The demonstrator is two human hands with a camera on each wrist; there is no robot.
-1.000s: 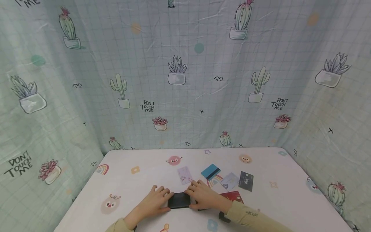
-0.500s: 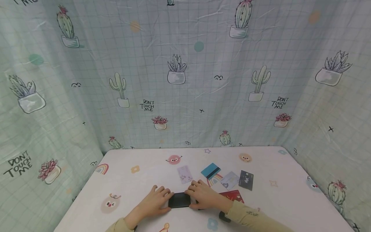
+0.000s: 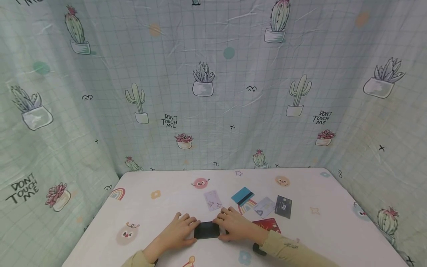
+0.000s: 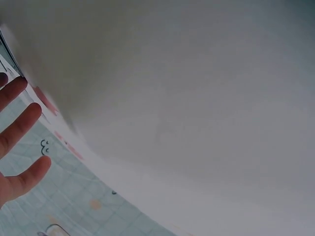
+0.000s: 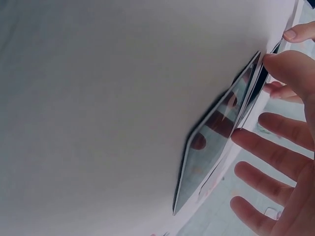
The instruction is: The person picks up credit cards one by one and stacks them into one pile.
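Observation:
A flat black rectangle [image 3: 207,230], phone-like in outline, lies on the table between both hands. My left hand [image 3: 178,231] holds its left end, thumb at the near corner and index finger at the far one. At the opposite end, my right hand [image 3: 235,225] grips it likewise between thumb and index finger. The other fingers of both hands spread loosely. Under the right palm lies a glossy dark-edged plate [image 5: 211,137] that mirrors the fingers in the right wrist view; the head view mostly hides it. The left wrist view catches only left fingertips [image 4: 32,108].
Beyond the hands lie a lilac card [image 3: 212,200], a blue card with a black stripe [image 3: 242,196], a pale card [image 3: 265,207] and a black VIP card [image 3: 283,207]. Partly under the right forearm are a red card [image 3: 268,225] and a small black object [image 3: 259,249].

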